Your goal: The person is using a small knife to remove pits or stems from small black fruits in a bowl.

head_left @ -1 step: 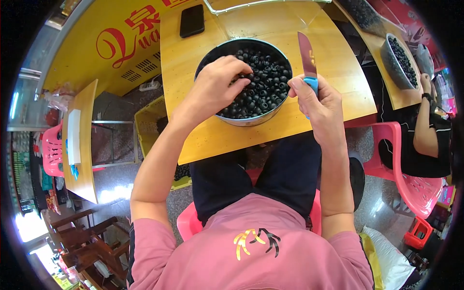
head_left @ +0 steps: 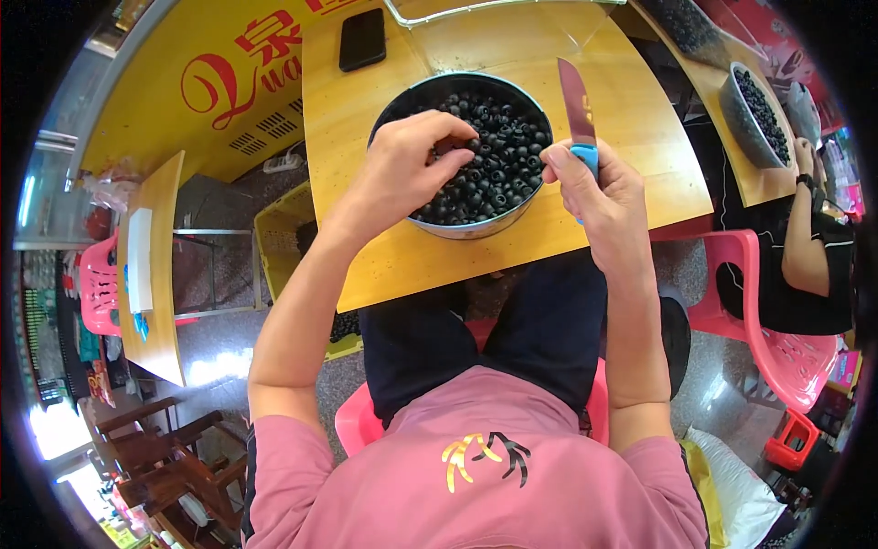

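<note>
In front of me stands a round metal pot (head_left: pixel 476 229) filled with small round black balls (head_left: pixel 508 151). Some of them show a pale ring or hole; whether they are fruit or beads I cannot tell. My left hand (head_left: pixel 416 156) reaches over the pot's left side, pinching one black ball (head_left: pixel 473 145) between thumb and fingertips. To the right of the pot, my right hand (head_left: pixel 604 188) is closed around the blue handle of a knife (head_left: pixel 578 105). Its reddish blade points up and away from me, with small yellow marks near the handle.
The pot rests on a yellow wooden table (head_left: pixel 402 270), with a black phone (head_left: pixel 363 40) at its far left. At the right, another person's arm (head_left: pixel 805 229) is beside a grey bowl (head_left: pixel 757 119) of black balls. A pink chair (head_left: pixel 732 274) stands between us. A yellow crate (head_left: pixel 274 233) sits low at left.
My right hand has shifted slightly left, and the knife's blade leans a little further left. The left hand stays over the pot almost unchanged.
</note>
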The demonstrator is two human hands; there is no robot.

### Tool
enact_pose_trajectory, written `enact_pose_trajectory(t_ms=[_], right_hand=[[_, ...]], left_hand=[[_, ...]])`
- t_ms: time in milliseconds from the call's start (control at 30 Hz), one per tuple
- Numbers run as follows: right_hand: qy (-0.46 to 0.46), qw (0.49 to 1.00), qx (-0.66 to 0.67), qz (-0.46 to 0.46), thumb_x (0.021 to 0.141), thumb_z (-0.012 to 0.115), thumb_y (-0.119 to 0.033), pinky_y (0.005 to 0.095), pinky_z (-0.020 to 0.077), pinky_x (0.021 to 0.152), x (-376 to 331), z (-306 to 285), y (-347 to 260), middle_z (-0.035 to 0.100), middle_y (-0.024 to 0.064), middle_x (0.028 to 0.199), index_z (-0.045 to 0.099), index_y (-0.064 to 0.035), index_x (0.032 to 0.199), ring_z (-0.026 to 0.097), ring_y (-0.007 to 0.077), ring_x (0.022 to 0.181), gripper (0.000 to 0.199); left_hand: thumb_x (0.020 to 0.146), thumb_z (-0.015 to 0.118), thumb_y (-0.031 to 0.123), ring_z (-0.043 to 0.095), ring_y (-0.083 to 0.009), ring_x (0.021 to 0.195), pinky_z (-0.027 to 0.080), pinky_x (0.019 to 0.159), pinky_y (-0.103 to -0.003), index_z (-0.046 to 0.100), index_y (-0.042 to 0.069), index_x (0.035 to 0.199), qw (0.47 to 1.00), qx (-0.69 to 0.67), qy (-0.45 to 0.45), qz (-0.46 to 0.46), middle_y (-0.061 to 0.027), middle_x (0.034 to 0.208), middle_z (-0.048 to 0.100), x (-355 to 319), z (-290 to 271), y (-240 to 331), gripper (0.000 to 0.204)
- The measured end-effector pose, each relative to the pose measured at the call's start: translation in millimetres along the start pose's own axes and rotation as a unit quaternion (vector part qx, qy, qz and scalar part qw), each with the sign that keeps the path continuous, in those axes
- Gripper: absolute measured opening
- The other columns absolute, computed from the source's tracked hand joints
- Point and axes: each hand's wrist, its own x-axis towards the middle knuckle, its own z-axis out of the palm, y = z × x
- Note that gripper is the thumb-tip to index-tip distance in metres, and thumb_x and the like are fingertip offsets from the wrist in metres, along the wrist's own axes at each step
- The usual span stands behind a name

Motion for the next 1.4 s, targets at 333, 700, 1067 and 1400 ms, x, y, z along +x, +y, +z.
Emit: enact_pose_trajectory(t_ms=[333,700,1067,1400], right_hand=[[-0.039,0.999,-0.011,-0.023,0.09,0.067,-0.017,0.0158,0.0343,0.054,1,42,-15,0.062,-0.0026,0.081,0.066,-0.0025,0.098,0.046,0.0009,0.063,0.016],[-0.042,0.995,0.092,0.024,0.089,0.068,-0.018,0.0189,0.0293,0.046,-3,56,-17,0.051,-0.0061,0.065,0.065,-0.004,0.101,0.04,0.0011,0.051,0.018],[-0.055,0.99,0.116,0.053,0.09,0.067,-0.019,0.018,0.0307,0.046,-3,54,-19,0.052,-0.006,0.065,0.065,-0.0039,0.102,0.042,0.001,0.051,0.019],[-0.104,0.985,0.118,0.074,0.091,0.066,-0.019,0.0169,0.0305,0.047,-4,54,-27,0.049,-0.0075,0.061,0.065,-0.004,0.103,0.042,-0.0002,0.051,0.02]], left_hand=[[0.087,0.065,0.001,0.06,-0.0071,0.085,0.049,0.074,-0.021,0.062,-0.002,0.106,0.93,-0.352,0.06,-0.084,-0.0026,0.095,0.063,-38,3,29,0.02],[0.086,0.068,0.004,0.057,-0.0075,0.085,0.047,0.075,-0.022,0.063,0.0,0.101,0.92,-0.36,0.154,-0.018,-0.0017,0.094,0.057,-45,18,28,0.016],[0.087,0.067,0.002,0.053,-0.0069,0.085,0.045,0.076,-0.022,0.062,0.002,0.103,0.901,-0.388,0.189,-0.038,-0.0005,0.097,0.054,-49,30,28,0.017],[0.09,0.064,0.006,0.048,-0.008,0.091,0.042,0.081,-0.023,0.057,0.005,0.106,0.873,-0.471,0.129,-0.004,-0.0006,0.104,0.047,-52,27,24,0.017]])
